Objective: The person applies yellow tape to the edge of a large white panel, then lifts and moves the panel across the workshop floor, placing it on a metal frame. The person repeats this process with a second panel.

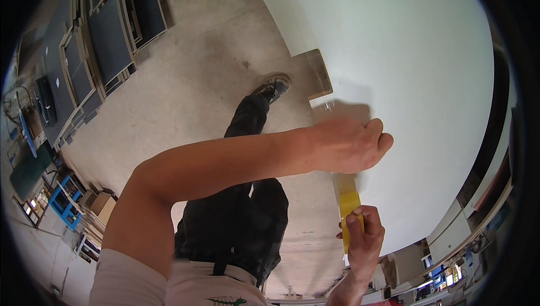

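My left hand is closed in a fist above the near left edge of a large white panel; its fingertips are hidden, so what it grips, if anything, cannot be made out. Nearer to me, my right hand pinches a yellow strip between thumb and fingers. The strip looks like adhesive tape. It lies along the panel's edge and turns pale and see-through toward my left hand. Farther along, the same edge has a rectangular notch.
Dark panels with pale edges lean in a stack at the far left. Below the panel lies a concrete floor, where my shoe stands. A blue frame and a cardboard box are at the lower left.
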### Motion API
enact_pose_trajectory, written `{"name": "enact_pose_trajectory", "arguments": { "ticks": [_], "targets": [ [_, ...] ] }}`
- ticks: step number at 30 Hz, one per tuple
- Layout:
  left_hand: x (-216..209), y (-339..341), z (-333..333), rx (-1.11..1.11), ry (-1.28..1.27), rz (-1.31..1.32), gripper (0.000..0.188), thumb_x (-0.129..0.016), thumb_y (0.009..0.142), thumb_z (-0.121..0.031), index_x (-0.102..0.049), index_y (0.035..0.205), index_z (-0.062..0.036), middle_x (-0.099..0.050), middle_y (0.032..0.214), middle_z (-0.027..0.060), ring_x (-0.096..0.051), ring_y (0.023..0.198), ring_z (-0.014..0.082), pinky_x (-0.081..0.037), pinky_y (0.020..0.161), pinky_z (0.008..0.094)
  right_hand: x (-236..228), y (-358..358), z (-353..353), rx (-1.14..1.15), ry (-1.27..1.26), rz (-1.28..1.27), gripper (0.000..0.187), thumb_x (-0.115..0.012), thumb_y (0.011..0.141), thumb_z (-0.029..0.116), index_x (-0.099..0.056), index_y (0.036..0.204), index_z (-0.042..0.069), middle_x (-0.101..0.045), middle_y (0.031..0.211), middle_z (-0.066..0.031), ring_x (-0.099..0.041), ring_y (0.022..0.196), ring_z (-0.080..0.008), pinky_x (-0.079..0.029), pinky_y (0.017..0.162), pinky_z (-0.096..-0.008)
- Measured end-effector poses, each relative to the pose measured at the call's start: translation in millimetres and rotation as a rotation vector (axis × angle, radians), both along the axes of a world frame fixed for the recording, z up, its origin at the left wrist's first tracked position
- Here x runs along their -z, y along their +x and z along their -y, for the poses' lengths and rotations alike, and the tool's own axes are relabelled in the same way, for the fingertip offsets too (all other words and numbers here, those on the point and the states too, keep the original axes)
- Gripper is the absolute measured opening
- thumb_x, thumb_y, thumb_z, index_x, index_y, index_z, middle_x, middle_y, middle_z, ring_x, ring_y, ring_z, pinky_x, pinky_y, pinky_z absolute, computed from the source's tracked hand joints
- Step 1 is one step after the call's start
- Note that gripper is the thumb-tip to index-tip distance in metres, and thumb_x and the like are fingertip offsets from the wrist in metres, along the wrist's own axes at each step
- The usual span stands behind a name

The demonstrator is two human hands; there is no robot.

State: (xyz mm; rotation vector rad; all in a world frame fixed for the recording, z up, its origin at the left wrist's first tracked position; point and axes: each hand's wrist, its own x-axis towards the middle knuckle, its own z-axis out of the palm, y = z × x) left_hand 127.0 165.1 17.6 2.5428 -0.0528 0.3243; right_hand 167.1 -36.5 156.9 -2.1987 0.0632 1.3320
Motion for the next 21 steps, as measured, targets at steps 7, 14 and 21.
{"name": "enact_pose_trajectory", "arguments": {
  "ticks": [7,14,21],
  "targets": [
    [7,-3,-2,-0.011,-0.053,0.017,0.02,-0.065,0.08,-0.005,-0.046,0.077,-0.0034,-0.04,0.068,0.0047,-0.041,0.041,0.0086,-0.031,0.035,0.0275,0,0,-1,-0.01,-0.01,0.011,0.007,-0.062,0.098,0.003,-0.058,0.103,0.002,-0.065,0.073,-0.0075,-0.062,0.058,-0.0118,-0.05,0.053,-0.027],
    [9,-3,0,-0.067,-0.065,0.06,0.018,-0.064,0.081,-0.004,-0.047,0.078,-0.0025,-0.04,0.069,0.0055,-0.042,0.041,0.0092,-0.031,0.034,0.0283,2,-1,-2,-0.014,-0.002,0.025,0.007,-0.061,0.099,0.003,-0.058,0.104,0.002,-0.065,0.073,-0.0073,-0.062,0.058,-0.0117,-0.05,0.053,-0.0268],
    [16,-1,1,-0.053,-0.13,0.052,0.016,-0.064,0.082,-0.004,-0.048,0.079,-0.0011,-0.044,0.069,0.0077,-0.049,0.042,0.0147,-0.036,0.034,0.0324,3,-1,-3,0.009,-0.004,0.018,0.007,-0.062,0.1,0.005,-0.058,0.104,0.002,-0.065,0.073,-0.0071,-0.062,0.058,-0.0113,-0.05,0.053,-0.0271]
  ]
}}
